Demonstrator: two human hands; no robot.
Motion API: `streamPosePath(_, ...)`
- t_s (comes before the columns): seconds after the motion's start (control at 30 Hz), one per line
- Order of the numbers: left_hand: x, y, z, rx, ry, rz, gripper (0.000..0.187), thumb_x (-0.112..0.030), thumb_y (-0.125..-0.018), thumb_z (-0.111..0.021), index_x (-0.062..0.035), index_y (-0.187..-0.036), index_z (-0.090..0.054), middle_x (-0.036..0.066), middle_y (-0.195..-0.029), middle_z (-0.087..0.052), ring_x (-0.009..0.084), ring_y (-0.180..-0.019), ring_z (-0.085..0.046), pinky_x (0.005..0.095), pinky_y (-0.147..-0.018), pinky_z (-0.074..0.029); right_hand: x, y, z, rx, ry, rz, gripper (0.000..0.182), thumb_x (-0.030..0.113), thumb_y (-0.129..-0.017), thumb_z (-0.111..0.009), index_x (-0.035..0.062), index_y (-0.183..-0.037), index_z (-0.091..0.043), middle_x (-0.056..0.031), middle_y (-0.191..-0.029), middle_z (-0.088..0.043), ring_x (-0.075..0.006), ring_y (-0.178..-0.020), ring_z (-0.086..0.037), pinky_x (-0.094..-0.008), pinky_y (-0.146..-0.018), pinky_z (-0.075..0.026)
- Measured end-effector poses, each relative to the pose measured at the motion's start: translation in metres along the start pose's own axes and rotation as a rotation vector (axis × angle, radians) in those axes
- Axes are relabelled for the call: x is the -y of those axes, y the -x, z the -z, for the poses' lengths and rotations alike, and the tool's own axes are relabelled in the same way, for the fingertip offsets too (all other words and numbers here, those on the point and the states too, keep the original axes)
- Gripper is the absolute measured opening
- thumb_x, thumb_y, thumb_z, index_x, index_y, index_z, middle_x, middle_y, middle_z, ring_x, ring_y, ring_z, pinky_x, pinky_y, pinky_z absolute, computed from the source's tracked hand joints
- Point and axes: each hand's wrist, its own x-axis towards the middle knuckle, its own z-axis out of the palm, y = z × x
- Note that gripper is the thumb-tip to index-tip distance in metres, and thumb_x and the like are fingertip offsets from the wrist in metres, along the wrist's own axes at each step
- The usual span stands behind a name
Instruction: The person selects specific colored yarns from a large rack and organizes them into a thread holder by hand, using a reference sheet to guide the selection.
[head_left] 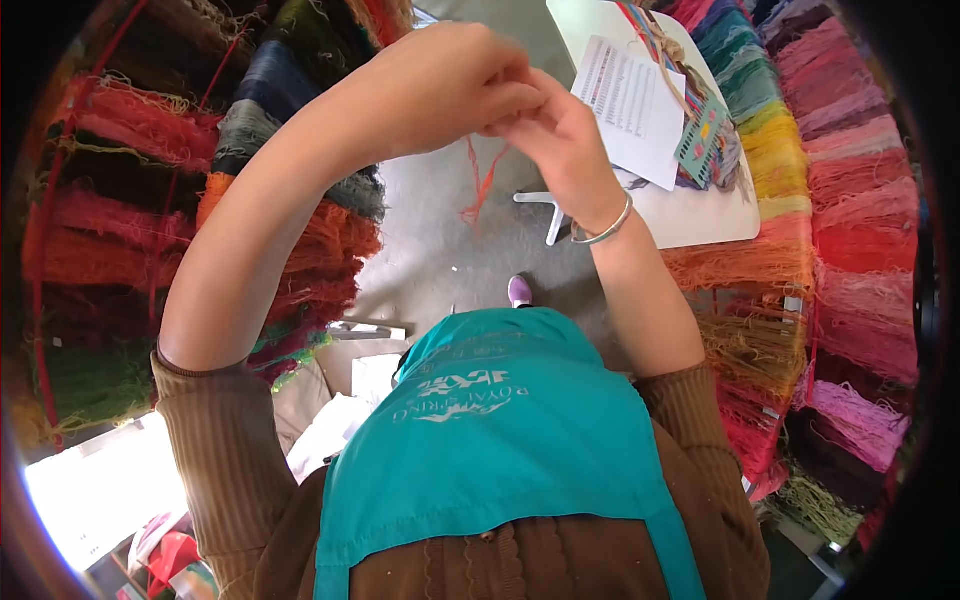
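My left hand and my right hand are raised in front of me and meet at the fingertips. Both have their fingers closed, and the left fingers are slightly blurred. A thin length of red yarn hangs below the joined fingers in two strands that come together lower down. Its upper part is hidden by the hands, so how the fingers share it does not show. A silver bangle circles my right wrist.
Hanks of coloured yarn hang on racks at left and right. A white table at the upper right carries a printed sheet, a green spiral notebook and bundled threads. Papers lie lower left.
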Motion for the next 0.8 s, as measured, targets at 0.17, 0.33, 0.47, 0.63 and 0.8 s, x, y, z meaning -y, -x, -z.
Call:
streamPosePath(0.17,-0.016,0.004,0.013,-0.051,0.025,-0.136,0.019,-0.015,-0.095,-0.054,0.0016,-0.102,-0.062,0.012,-0.075,-0.065,0.0225,-0.068,-0.064,0.0327,-0.062,-0.05,0.002,0.014,0.011,-0.05,0.0,-0.127,0.028,0.004,-0.101,-0.043,-0.0049,-0.121,-0.061,-0.0133,-0.105,-0.071,-0.0198,-0.1,-0.069,-0.0321,-0.091,-0.054)
streamPosePath(0.33,-0.028,0.001,0.018,0.011,0.182,-0.122,0.025,-0.012,-0.091,-0.052,0.0045,-0.109,-0.059,0.022,-0.091,-0.068,0.0384,-0.091,-0.066,0.0408,-0.082,-0.051,0.016,0.036,0.024,-0.048,0.236,-0.196,0.029,0.007,-0.099,-0.048,-0.0059,-0.121,-0.062,-0.0125,-0.103,-0.072,-0.017,-0.098,-0.068,-0.0288,-0.09,-0.052)
streamPosePath(0.47,-0.042,-0.007,0.014,0.08,0.206,-0.217,0.022,-0.009,-0.091,-0.051,0.0039,-0.105,-0.06,0.022,-0.091,-0.068,0.0386,-0.088,-0.065,0.0413,-0.078,-0.051,0.022,0.054,0.032,0.007,0.39,-0.274,0.031,0.009,-0.098,-0.052,-0.0061,-0.123,-0.062,-0.0065,-0.103,-0.072,-0.0118,-0.095,-0.063,-0.0273,-0.088,-0.049)
streamPosePath(0.63,-0.046,-0.026,-0.032,-0.088,0.268,-0.445,0.021,-0.018,-0.09,-0.056,-0.0023,-0.094,-0.069,0.017,-0.081,-0.068,0.0332,-0.077,-0.067,0.0402,-0.071,-0.052,0.034,0.082,0.037,-0.091,0.257,-0.236,0.042,0.003,-0.088,-0.059,-0.0038,-0.129,-0.051,-0.0057,-0.123,-0.057,-0.0144,-0.114,-0.053,-0.0309,-0.098,-0.043)
streamPosePath(0.8,-0.072,-0.065,-0.078,0.008,0.369,-0.563,0.014,-0.007,-0.09,-0.056,-0.0018,-0.101,-0.064,0.01,-0.076,-0.065,0.0175,-0.067,-0.065,0.0315,-0.063,-0.053,0.059,0.082,0.046,-0.405,-0.138,0.013,0.084,-0.006,-0.075,-0.059,-0.0021,-0.151,-0.022,-0.0086,-0.127,-0.051,-0.0164,-0.112,-0.055,-0.0301,-0.097,-0.044)
